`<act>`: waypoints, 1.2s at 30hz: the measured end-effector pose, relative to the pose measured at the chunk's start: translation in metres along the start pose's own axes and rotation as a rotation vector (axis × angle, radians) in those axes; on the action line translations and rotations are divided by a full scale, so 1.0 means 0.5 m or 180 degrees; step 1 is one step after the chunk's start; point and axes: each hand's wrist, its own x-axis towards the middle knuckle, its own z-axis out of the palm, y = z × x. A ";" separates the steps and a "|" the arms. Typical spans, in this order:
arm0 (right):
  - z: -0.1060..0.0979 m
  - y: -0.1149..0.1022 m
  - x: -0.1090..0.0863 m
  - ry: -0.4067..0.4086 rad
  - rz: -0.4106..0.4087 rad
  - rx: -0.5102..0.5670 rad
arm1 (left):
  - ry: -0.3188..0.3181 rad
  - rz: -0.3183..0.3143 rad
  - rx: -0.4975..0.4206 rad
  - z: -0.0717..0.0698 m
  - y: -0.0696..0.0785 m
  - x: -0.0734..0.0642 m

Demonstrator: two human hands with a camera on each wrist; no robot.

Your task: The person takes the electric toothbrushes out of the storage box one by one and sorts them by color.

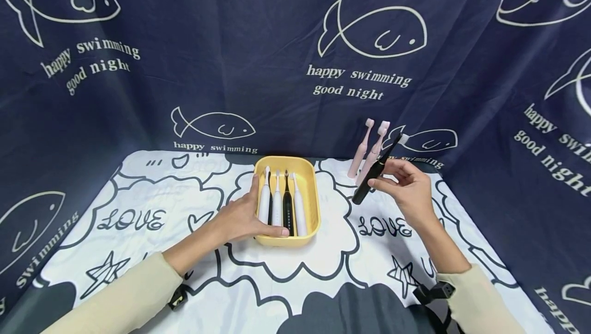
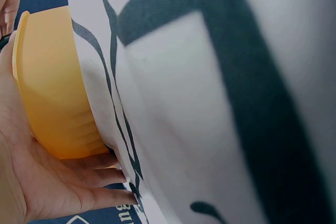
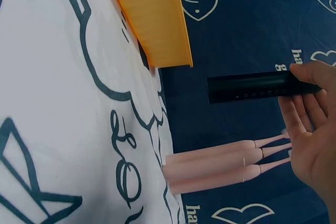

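My right hand (image 1: pixel 411 190) pinches a black electric toothbrush (image 1: pixel 369 182) by its handle, tilted with the bristle head up and to the right. Its handle also shows in the right wrist view, held between thumb and fingers. Behind it, pink electric toothbrushes (image 3: pixel 215 163) stand upright on the cloth, three in the right wrist view. My left hand (image 1: pixel 244 218) holds a yellow box (image 1: pixel 315 205) at its left side, thumb over the near rim and fingers along the outer wall (image 2: pixel 52 82). Inside lie white toothbrushes (image 1: pixel 299 213) and black toothbrushes (image 1: pixel 287 211), heads toward the far end.
A white cloth (image 1: pixel 157 195) with dark doodles covers the table. Dark blue fabric (image 1: pixel 258 57) printed with fish and lettering hangs behind and at both sides, close to the pink toothbrushes and the far table edge.
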 end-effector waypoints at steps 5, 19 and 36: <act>-0.011 0.001 0.002 0.0058 0.0057 -0.0039 | 0.0001 -0.0002 0.0009 -0.002 0.002 -0.002; -0.054 0.018 0.026 0.0368 0.0088 -0.0047 | 0.0024 0.0026 0.0025 -0.004 0.000 -0.001; -0.118 0.069 0.065 0.0914 0.0586 -0.0452 | -0.0031 0.0000 -0.0046 -0.001 0.002 0.000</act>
